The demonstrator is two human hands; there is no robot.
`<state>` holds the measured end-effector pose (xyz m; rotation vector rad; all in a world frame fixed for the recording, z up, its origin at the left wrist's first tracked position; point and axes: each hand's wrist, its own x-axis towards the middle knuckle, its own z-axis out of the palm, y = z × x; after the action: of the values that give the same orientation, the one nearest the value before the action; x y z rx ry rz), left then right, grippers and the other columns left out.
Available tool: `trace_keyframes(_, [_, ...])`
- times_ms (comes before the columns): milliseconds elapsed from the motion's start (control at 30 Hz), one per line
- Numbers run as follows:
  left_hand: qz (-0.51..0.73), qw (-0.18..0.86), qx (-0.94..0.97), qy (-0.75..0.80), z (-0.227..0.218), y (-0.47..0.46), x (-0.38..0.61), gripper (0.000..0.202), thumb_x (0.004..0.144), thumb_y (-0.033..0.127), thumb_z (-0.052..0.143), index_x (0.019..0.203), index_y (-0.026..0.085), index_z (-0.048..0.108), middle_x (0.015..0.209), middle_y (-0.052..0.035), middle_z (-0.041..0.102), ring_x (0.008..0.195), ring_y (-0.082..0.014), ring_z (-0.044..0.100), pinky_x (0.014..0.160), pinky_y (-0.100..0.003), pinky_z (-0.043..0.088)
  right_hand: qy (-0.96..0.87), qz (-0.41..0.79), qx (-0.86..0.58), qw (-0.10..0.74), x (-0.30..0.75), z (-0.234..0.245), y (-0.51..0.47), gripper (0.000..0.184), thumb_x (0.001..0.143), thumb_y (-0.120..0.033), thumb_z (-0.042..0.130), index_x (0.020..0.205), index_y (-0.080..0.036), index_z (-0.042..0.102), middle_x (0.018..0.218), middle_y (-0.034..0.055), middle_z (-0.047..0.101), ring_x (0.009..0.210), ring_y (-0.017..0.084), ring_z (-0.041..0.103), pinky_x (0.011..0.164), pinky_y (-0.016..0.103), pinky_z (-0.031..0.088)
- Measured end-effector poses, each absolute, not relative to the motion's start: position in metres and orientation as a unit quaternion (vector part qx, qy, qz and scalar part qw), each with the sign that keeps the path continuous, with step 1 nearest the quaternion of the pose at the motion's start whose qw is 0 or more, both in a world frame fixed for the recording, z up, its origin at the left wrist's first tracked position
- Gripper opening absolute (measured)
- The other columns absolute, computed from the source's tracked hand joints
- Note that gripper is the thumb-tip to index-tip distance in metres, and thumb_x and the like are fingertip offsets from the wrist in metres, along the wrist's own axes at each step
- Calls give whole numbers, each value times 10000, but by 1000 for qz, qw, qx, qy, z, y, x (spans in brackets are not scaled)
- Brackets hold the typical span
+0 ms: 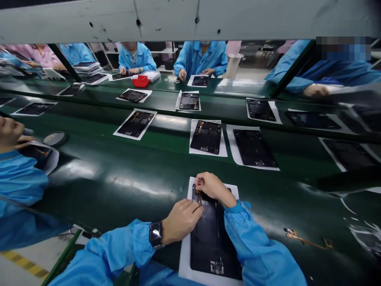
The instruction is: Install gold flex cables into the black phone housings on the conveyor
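Observation:
In front of me a black tablet back panel (208,238) lies on a white paper sheet (185,260). Near its upper left corner runs a thin orange flex cable (199,197). My right hand (212,186) comes in from above the panel's top edge, thumb and fingers pinched on the cable's upper end. My left hand (183,218), below a wrist with a smartwatch (155,233), is closed with its fingertips at the cable's lower end. The fingers partly hide the cable and the corner. Another orange flex cable (308,239) lies loose on the green bench to the right.
Beyond the bench, a green conveyor (169,137) carries several tablet panels (206,137) on paper. At the left sits a co-worker (18,182) holding a panel. Others in blue work opposite. A red bin (140,81) stands on the far side. Clear plastic (367,238) lies at right.

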<state>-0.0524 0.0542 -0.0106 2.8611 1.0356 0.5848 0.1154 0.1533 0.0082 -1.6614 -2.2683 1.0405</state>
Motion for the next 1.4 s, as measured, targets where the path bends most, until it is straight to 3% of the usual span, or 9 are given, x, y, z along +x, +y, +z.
trace_keyframes(367, [234,141,896,349,-19,57,-60,179,940,111,455,1086,156,550,941,-34,694,821,-155,671,738,-298,519,-770,316,-551,54,120,7,144,76,832,-179,650,791,-226,605,756,-29,612,721,133,550,619,241,310])
trace_keyframes(733, [240,112,904,336,-9,48,-60,214,983,119,398,1101,117,577,964,-73,715,850,-167,699,751,-302,557,-767,269,-582,-21,125,8,153,309,741,-391,793,869,-238,557,811,-17,643,744,173,599,570,254,276])
trace_keyframes(933, [211,95,921,314,-10,49,-60,261,999,130,350,1115,102,581,969,-94,705,858,-164,690,771,-306,561,-806,227,-546,-36,122,13,143,263,816,-326,739,949,-222,538,917,26,652,806,212,626,599,282,277])
trace_keyframes(1133, [222,83,917,320,-11,48,-63,224,999,123,382,1074,120,592,924,-57,688,821,-150,672,713,-287,550,-831,190,-522,-17,125,10,137,217,888,-368,668,976,-218,539,982,28,628,796,194,621,626,287,309])
trace_keyframes(1400, [243,67,919,305,-21,48,-63,215,999,149,427,1047,133,636,1132,-75,690,1100,-175,636,889,-312,553,-835,189,-517,-13,130,8,141,210,868,-346,699,946,-232,541,917,2,630,757,191,614,596,291,292])
